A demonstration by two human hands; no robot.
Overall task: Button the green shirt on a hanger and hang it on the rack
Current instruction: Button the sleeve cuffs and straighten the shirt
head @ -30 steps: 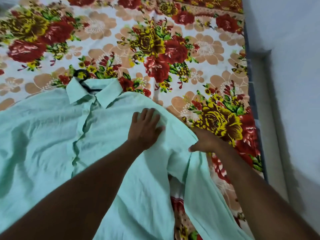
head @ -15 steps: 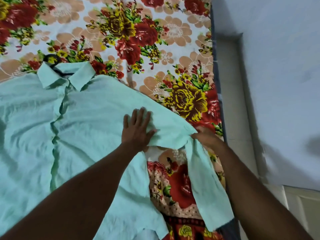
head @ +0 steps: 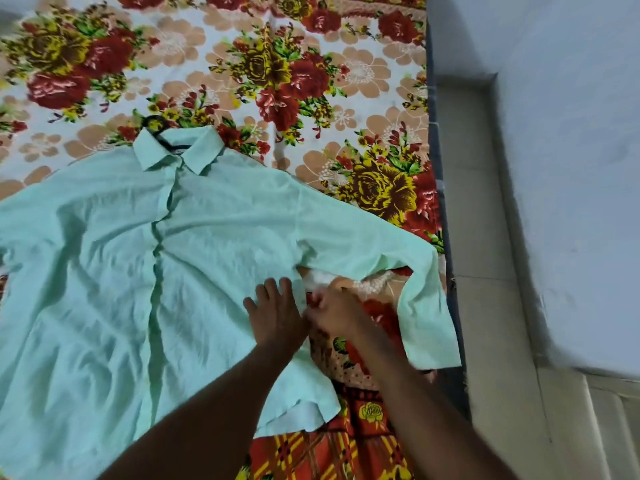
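Observation:
The pale green shirt lies front-up and spread flat on a floral bedsheet. Its front placket is closed down the middle. A black hanger sits inside the collar, and only its hook and neck show. My left hand presses flat on the shirt's right side, fingers straight. My right hand is just beside it at the shirt's side edge under the armpit; it is blurred, with fingers curled on the fabric edge. The right sleeve lies bent, its cuff pointing toward me.
The bed's dark edge runs down the right, close to the sleeve. Beyond it are a grey tiled floor strip and a pale wall. No rack is in view.
My right hand let go of the sleeve and moved left to the shirt's side edge. My left hand slid down the shirt's side. The sleeve now lies spread out toward the bed edge.

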